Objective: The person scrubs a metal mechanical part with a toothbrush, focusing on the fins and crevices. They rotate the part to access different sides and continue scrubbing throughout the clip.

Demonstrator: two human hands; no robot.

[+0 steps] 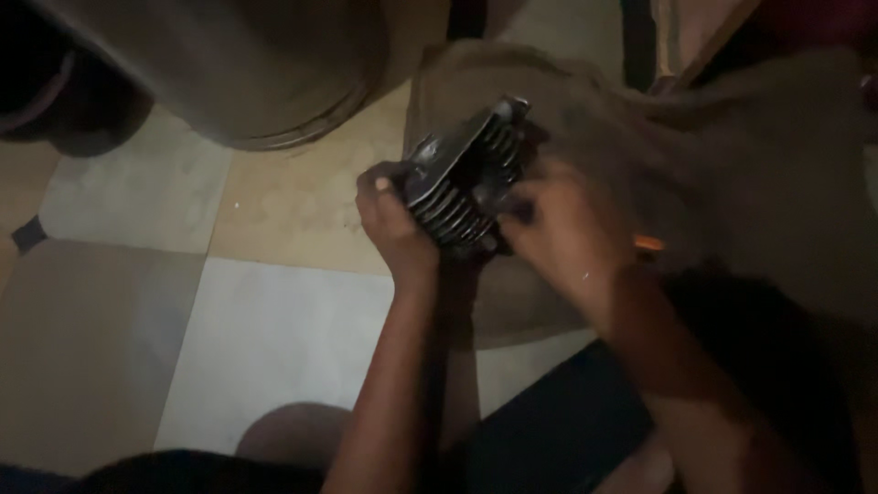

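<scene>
The finned metal engine part (pixel 466 178) is dark grey, almost black, and looks like a cylinder head. It has a row of thin parallel cooling fins along its side, and a flat, lighter grey face on top that catches a little light. It is not lying on anything: it is held up in the air, tilted, with the flat face turned up and to the left and one corner pointing to the upper right. The light is weak, so small details of its surface cannot be seen.
</scene>
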